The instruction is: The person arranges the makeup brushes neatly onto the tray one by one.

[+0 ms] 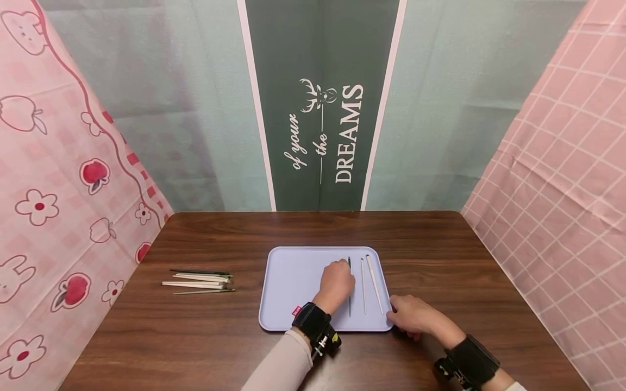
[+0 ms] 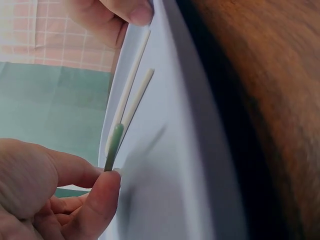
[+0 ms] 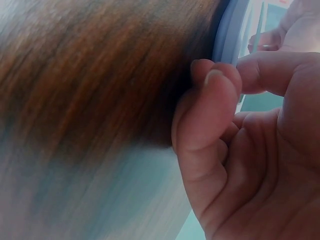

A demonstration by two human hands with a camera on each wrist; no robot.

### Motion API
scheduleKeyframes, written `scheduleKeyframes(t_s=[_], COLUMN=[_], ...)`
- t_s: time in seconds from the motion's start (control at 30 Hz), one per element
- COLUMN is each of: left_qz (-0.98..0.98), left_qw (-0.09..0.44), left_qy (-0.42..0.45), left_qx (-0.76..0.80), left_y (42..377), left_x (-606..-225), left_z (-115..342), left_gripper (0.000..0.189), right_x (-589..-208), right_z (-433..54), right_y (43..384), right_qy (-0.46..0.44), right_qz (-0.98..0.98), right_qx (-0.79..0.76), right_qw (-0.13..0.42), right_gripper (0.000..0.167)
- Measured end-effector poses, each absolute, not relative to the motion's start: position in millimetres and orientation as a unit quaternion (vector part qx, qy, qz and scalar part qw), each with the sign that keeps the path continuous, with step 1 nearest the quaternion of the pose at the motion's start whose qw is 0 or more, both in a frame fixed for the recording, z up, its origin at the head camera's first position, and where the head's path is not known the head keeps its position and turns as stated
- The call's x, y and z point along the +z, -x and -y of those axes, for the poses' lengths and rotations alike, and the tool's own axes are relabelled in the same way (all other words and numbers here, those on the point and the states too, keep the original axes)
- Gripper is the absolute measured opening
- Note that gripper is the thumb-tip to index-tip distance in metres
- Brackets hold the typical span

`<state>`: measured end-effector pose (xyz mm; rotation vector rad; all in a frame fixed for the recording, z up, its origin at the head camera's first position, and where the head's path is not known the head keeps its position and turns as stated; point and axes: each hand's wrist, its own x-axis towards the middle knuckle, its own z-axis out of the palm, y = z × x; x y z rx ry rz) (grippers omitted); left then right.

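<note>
My left hand (image 1: 337,282) is over the tray, its thumb and finger pinching a thin dark green stick (image 1: 349,304); the stick's rounded green end (image 2: 115,142) shows in the left wrist view. Two pale sticks with dark tips, a thinner one (image 1: 363,288) and a thicker one (image 1: 375,285), lie in the lavender tray (image 1: 288,271) to the right of the green one. At the tray's right edge, my right hand (image 1: 413,314) grips the rim near the front corner, thumb on the inside and fingers curled at the outside.
A loose bundle of pale and green sticks (image 1: 200,282) lies on the brown wooden table (image 1: 215,342) left of the tray. A small red tag (image 1: 296,310) is at the tray's front. Patterned cloths (image 1: 562,179) hang around the table's back and sides.
</note>
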<state>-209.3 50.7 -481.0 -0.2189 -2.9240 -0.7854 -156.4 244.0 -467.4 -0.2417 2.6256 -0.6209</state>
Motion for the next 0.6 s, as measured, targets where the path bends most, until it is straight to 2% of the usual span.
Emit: scheduleKeyframes(t_s=[0.6], left_qz=[0.961], left_qw=[0.024], left_qy=[0.058], left_qx=[-0.27], left_y=[213.5], left_x=[-484.2], left_z=[-57.9], left_gripper=[0.01], right_x=[-468.2], right_z=[-244.6], right_y=[157.0], right_qy=[0.086], right_qz=[-0.946], right_qx=[-0.229], right_qw=[0.215], right_gripper=[0.015])
